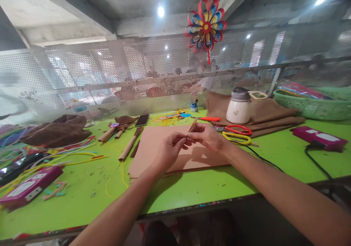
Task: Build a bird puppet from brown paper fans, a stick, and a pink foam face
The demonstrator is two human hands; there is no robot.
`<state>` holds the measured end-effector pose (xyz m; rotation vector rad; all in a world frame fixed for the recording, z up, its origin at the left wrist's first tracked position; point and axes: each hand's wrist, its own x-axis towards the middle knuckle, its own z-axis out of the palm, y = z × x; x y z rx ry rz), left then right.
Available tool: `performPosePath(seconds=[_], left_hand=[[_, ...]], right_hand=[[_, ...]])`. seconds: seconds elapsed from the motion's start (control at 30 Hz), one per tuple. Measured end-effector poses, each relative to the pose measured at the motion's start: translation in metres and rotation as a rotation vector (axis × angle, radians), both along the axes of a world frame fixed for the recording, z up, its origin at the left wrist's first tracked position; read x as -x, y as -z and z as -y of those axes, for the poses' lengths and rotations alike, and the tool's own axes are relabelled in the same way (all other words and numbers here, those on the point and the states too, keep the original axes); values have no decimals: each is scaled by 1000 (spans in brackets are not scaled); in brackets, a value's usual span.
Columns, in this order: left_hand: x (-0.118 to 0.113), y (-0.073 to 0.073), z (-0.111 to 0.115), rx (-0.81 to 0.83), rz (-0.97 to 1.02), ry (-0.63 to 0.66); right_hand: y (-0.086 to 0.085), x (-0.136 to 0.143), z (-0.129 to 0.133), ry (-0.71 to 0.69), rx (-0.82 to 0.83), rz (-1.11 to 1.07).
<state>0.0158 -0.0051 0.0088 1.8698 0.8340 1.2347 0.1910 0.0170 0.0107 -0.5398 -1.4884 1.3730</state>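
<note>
Both hands meet over a stack of light brown sheets [155, 141] on the green table. In my right hand [208, 137] a small, narrow, folded brown piece [193, 124] is pinched, its upper end sticking up past the fingers. The fingertips of my left hand [170, 148] are closed at the lower end of that piece, touching the right fingertips. Whatever detail lies between the fingers is hidden. To the right of the hands lie scissors [237, 133] with red and yellow handles. Left of the sheets rests a rolled brown paper tube [128, 148] with a dark pleated end.
Behind the sheets are yellow scraps [172, 118], a phone [142, 120], a blue bottle [194, 107] and an orange-red cutter [210, 119]. At right stand a white jar [238, 108], folded brown cloth [274, 116], a green basket [309, 105] and a purple power strip [319, 138]. Coloured strips clutter the left.
</note>
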Motion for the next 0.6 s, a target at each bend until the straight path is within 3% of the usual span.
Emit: performPosePath(seconds=[0.37, 0.6], left_hand=[[4, -7, 6, 314, 50, 58], [6, -3, 3, 363, 77, 63]], right_hand=[[-3, 4, 5, 161, -101, 60], [-6, 6, 8, 212, -112, 99]])
